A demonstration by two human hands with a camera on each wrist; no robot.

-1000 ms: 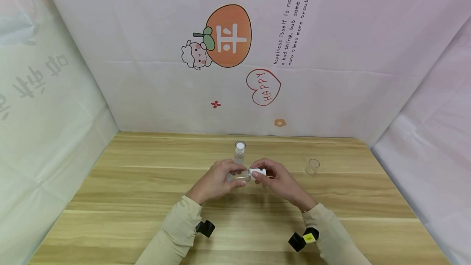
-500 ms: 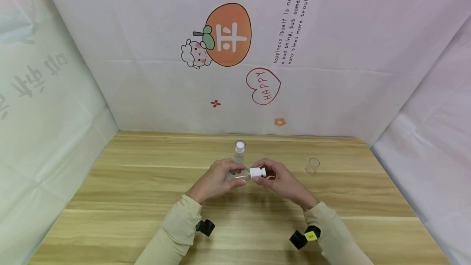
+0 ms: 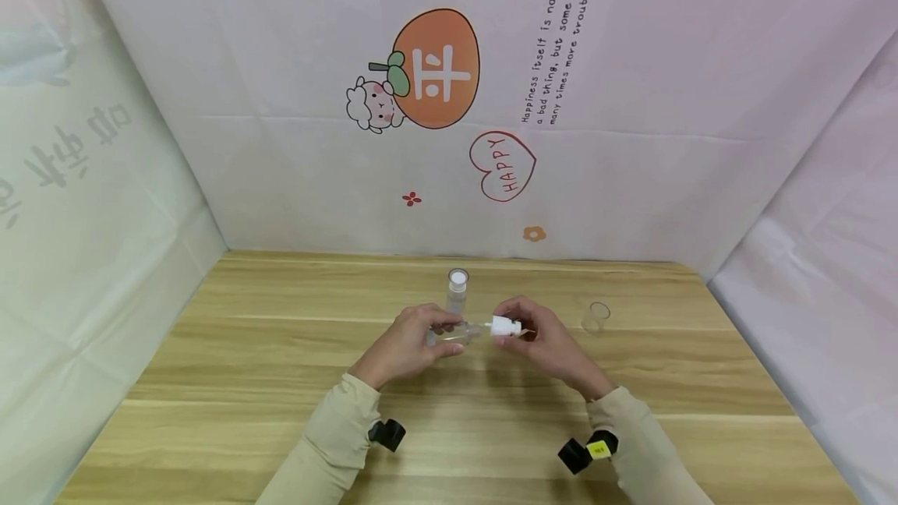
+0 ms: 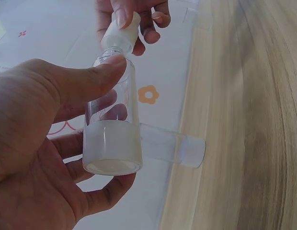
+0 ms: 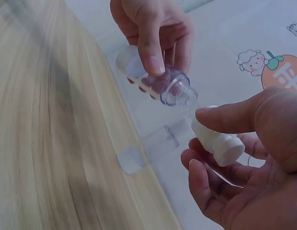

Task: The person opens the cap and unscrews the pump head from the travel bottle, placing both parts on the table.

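Observation:
My left hand [image 3: 407, 341] grips a clear bottle [image 4: 112, 143] with a white bottom section. The bottle lies tilted, its open threaded neck pointing toward my right hand [image 3: 550, 345]. Between thumb and fingers, that right hand pinches a white pump head [image 5: 218, 141]. The pump head is off the bottle's neck, with a short gap and a thin clear part between them in the head view. Behind my left fingers stands a second clear bottle [image 3: 457, 294] with a white top, its white base [image 5: 131, 160] visible in the right wrist view.
A small clear cap [image 3: 595, 318] stands on the wooden table [image 3: 281, 380] to the right of my right hand. A printed white cloth wall [image 3: 316, 193] rises along the table's back edge, and cloth sides close it in left and right.
My right hand has drawn the white pump head to the right, off the bottle's neck. My left hand has shifted slightly left with the bottle. The second bottle and clear cap stay put.

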